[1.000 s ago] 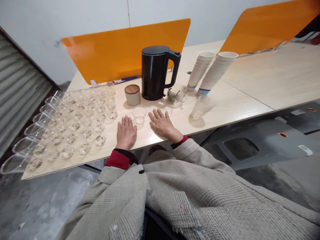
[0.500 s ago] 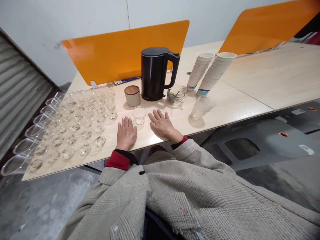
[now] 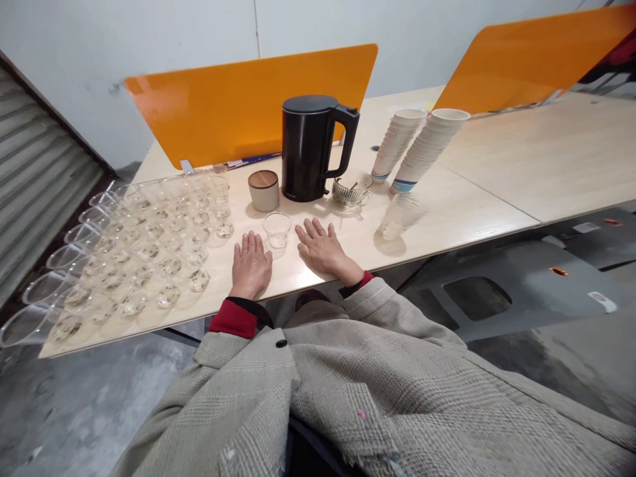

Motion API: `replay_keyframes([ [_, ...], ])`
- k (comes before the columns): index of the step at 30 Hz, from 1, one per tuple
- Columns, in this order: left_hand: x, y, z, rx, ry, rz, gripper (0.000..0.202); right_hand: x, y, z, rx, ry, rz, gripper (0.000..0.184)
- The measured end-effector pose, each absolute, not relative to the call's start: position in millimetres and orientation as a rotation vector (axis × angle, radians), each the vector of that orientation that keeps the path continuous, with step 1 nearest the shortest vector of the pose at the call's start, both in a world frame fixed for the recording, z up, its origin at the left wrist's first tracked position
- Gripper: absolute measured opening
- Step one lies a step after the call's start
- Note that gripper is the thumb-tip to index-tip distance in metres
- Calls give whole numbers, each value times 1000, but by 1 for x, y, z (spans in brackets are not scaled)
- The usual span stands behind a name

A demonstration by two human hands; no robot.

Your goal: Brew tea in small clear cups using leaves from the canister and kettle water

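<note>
Palm down on the table [image 3: 318, 265], my left hand [image 3: 251, 266] lies open with its fingers stretched out, holding nothing. My right hand [image 3: 325, 250] also rests flat and open on the tabletop, empty. Between the two, slightly beyond the fingertips, stands one clear cup [image 3: 277, 230], upright and apart from both hands. Behind it are a grey canister [image 3: 264, 193] with a wooden lid and a black electric kettle [image 3: 308, 149], its handle to the right. A ribbed glass cup [image 3: 350, 191] with a dark utensil inside sits right of the kettle's base.
Rows of clear cups [image 3: 149, 248] with dark bits at their bottoms cover the table's left end. Two paper cup stacks [image 3: 422, 149] and a tilted stack of clear cups [image 3: 401, 217] stand to the right. Orange dividers [image 3: 248, 106] rise behind; a grey chair [image 3: 527, 278] is at front right.
Both hands and the objects on the table stay where they were. Only the camera view has shifted very slightly.
</note>
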State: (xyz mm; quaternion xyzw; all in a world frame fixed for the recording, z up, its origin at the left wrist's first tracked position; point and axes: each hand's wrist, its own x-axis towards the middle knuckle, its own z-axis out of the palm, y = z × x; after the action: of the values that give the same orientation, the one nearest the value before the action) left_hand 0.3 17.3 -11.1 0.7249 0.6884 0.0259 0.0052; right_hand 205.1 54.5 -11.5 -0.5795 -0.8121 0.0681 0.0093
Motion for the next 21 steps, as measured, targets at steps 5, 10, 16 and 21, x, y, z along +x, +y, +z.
replay_keyframes([
  [5, -1, 19, -14, 2283, 2145, 131, 68, 205, 55, -15, -1788, -2530, 199, 67],
  [10, -2, 19, -15, 2291, 2141, 150, 68, 218, 59, -26, -1649, -2145, 140, 62],
  [16, -3, 19, -16, 2298, 2132, 213, 68, 260, 84, -12, -1557, -1346, -24, 60],
  [21, -3, 20, -17, 2299, 2116, 222, 69, 276, 121, 16, -1653, -1395, -85, 37],
])
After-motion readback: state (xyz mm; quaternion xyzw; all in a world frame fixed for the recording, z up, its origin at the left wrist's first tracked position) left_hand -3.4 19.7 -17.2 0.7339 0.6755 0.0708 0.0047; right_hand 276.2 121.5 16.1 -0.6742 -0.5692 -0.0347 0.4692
